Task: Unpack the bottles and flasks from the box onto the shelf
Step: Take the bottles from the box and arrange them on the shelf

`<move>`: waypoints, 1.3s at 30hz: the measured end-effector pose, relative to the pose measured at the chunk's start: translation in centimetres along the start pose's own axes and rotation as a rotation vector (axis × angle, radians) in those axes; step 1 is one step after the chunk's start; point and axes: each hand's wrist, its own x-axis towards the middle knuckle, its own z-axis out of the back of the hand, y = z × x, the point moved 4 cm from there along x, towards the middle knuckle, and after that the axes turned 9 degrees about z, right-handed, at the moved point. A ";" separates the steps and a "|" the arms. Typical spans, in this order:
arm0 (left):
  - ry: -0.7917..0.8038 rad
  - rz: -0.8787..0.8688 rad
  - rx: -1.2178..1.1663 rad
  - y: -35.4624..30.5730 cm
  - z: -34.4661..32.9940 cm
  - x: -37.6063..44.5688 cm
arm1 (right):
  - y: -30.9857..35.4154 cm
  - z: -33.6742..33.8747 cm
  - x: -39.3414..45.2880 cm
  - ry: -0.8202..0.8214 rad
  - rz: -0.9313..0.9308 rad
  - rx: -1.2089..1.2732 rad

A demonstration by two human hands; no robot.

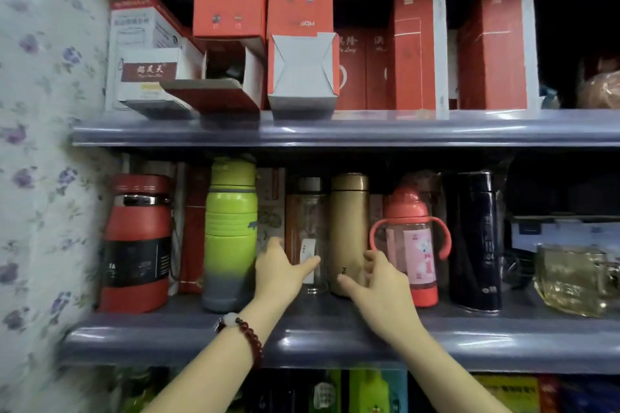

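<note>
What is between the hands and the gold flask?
Nothing visible. The right hand is at the gold flask's lower side, fingers open. The left hand reaches by the clear bottle beside it.

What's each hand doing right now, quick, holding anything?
Left hand: open, fingers against the clear glass bottle, gripping nothing.
Right hand: open, fingers curled around the gold flask, not closed on it.
</note>
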 end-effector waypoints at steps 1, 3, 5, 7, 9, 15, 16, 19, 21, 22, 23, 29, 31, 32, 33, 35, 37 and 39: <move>0.024 0.010 -0.001 -0.2 -0.4 0.6 | 0.0 -0.3 0.3 -0.004 -0.041 -0.040; 0.062 0.024 -0.010 -0.7 -1.2 1.6 | 0.1 -0.5 0.8 0.007 -0.109 -0.092; 0.068 0.033 0.018 -0.9 -1.8 2.5 | -0.1 -0.7 1.3 0.014 -0.164 -0.145; 0.079 0.042 0.055 -0.8 -2.1 3.1 | -0.2 -1.1 1.7 0.021 -0.217 -0.185; 0.119 0.064 0.033 -0.5 -2.4 3.5 | -0.2 -1.5 2.2 0.048 -0.260 -0.183; 0.198 0.081 -0.039 0.2 -2.4 4.0 | -0.6 -2.3 3.1 0.086 -0.332 -0.178; 0.212 0.077 -0.041 0.2 -2.3 4.1 | -0.8 -2.4 3.1 0.102 -0.344 -0.181; 0.275 0.072 -0.072 0.4 -2.1 4.3 | -1.2 -2.5 3.4 0.125 -0.360 -0.170; 0.340 0.072 -0.115 0.7 -2.0 4.3 | -1.4 -2.4 3.6 0.116 -0.353 -0.172; 0.372 0.072 -0.139 0.8 -2.0 4.4 | -1.5 -2.3 3.7 0.110 -0.346 -0.180; 0.401 0.079 -0.159 0.9 -2.0 4.4 | -1.6 -2.2 3.7 0.102 -0.339 -0.190; 0.515 0.139 -0.251 0.3 -2.2 3.5 | -1.8 -1.9 3.8 0.100 -0.319 -0.208; 0.410 0.076 -0.195 0.1 -2.1 3.0 | -1.8 -2.0 3.9 0.111 -0.314 -0.213; 0.353 0.045 -0.160 0.1 -2.0 2.8 | -1.8 -2.0 4.0 0.123 -0.314 -0.210; 0.324 0.036 -0.139 0.2 -1.9 2.7 | -1.8 -2.1 4.1 0.135 -0.315 -0.201; 0.309 0.028 -0.147 0.4 -1.7 2.7 | -2.0 -2.2 4.2 0.145 -0.319 -0.158; 0.345 0.055 -0.175 0.8 -1.6 3.0 | -2.2 -2.2 4.3 0.137 -0.320 -0.113; 0.427 0.133 -0.305 1.2 -1.5 3.1 | -2.4 -2.0 4.4 0.132 -0.317 -0.108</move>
